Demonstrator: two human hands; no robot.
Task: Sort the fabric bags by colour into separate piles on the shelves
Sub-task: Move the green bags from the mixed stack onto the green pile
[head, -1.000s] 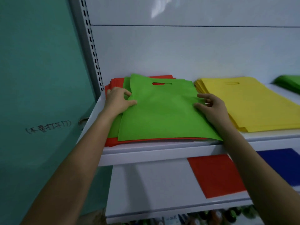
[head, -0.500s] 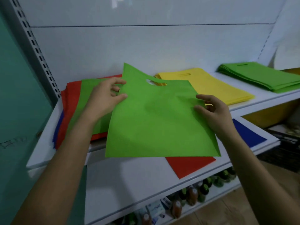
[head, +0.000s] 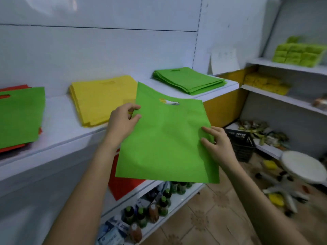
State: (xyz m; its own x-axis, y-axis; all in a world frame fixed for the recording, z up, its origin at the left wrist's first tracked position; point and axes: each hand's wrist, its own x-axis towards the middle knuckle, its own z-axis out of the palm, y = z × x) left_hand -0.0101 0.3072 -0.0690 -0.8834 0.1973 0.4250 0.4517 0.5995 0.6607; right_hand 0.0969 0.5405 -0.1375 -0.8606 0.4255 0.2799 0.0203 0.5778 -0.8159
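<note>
Green bag (head: 166, 138) held in the air between both hands, in front of the top shelf (head: 58, 124) and clear of it.

Left hand (head: 122, 124): fingers and thumb curled, pinching the bag's left edge just below its upper corner.
Right hand (head: 215, 147): pinching the right edge about halfway down, fingertips on the upper face.

Orientation: handle slot (head: 169, 102) at the far end, pointing away from the person toward the shelf; bottom hem nearest the person. Long axis runs near to far, leaning slightly to the left-hand side. Sheet spread almost flat, with the far corner by the left hand lifted highest. All four edges free; the hem hangs over the lower shelf and the red bag (head: 122, 186) lying on it.

Surroundings:
- Yellow pile (head: 99, 101): just beyond the left hand, partly behind it.
- Green pile (head: 189, 82): beyond the bag, farther than the right hand, near the shelf's end.
- A strip of white shelf shows between these two piles, straight ahead of the slot.
- Mixed pile (head: 19, 117), green over red: well outside the left hand; a wider white gap lies between it and the yellow pile.
- Black crate (head: 242, 144): just outside the right hand, lower down.
- White stool (head: 300, 167): farther out on that side.
</note>
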